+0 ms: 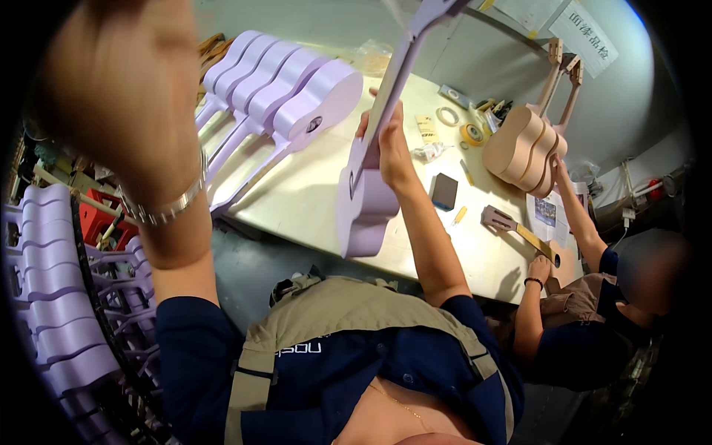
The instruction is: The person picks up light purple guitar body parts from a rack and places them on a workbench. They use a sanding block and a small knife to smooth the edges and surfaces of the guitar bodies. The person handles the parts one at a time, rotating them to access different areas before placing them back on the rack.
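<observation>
Lilac ukulele (365, 200) upright, right-hand fingers (387, 141) clenched around its neck; left hand (111, 89) blurred, grip unclear.

The person wears a dark navy short-sleeved shirt (356, 371) with sleeves ending above the elbows. Over it sits a khaki apron or vest (348, 308) with broad shoulder straps and pale lettering on the chest. A silver metal bracelet (167, 208) circles the left wrist; a thin chain lies at the neck.

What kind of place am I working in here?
Likely a ukulele finishing workshop: the right hand holds a lilac ukulele, more lilac bodies line the workbench, and unpainted wooden ones stand nearby.
</observation>
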Motion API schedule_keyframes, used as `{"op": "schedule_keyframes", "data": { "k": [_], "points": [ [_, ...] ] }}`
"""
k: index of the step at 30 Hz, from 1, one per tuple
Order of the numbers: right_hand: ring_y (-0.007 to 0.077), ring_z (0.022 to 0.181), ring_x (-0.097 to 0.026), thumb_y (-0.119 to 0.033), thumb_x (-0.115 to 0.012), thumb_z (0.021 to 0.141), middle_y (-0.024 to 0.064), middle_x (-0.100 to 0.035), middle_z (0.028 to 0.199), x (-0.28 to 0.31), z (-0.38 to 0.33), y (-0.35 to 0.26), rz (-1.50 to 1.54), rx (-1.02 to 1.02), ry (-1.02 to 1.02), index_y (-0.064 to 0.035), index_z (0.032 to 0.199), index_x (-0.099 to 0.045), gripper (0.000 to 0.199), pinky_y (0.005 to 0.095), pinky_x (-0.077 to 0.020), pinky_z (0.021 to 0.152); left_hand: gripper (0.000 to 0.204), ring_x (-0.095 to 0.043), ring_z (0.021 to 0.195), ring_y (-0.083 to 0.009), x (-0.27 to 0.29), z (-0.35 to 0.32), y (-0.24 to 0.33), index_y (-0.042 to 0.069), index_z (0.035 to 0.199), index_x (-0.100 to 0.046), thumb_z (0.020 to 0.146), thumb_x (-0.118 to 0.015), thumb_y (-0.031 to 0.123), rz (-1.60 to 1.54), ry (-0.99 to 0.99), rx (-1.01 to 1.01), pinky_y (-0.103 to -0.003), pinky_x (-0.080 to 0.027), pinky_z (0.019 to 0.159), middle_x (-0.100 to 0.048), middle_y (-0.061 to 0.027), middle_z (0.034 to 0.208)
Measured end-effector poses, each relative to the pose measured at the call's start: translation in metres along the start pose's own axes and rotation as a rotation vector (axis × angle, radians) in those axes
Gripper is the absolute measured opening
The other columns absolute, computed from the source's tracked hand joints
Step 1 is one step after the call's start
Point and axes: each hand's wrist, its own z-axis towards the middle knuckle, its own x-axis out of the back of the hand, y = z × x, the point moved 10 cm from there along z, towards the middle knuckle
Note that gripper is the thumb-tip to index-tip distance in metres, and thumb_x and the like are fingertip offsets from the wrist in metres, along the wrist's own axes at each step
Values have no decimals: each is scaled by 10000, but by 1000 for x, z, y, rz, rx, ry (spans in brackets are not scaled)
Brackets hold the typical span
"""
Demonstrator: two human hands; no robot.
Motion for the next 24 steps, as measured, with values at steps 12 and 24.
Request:
{"op": "schedule_keyframes", "data": {
  "k": [12,24],
  "points": [
    [184,663,-533,-751,-176,750,70,-491,748,39,65,71,252,-225,68,-57,1292,-278,887,331,-477,688,120,-501,783,-122,202,-280,258,1,886,-500,925,-435,95,322,934,186,-224,-473,763,-514,-40,827],
    [175,773,-570,-56,-568,824,111,-555,833,34,39,40,75,-263,20,22,1290,-253,568,261,-446,716,241,-631,843,-304,420,-493,374,-109,994,-515,892,-485,108,1377,1387,451,-352,-558,737,-592,-242,944]
  ]
}}
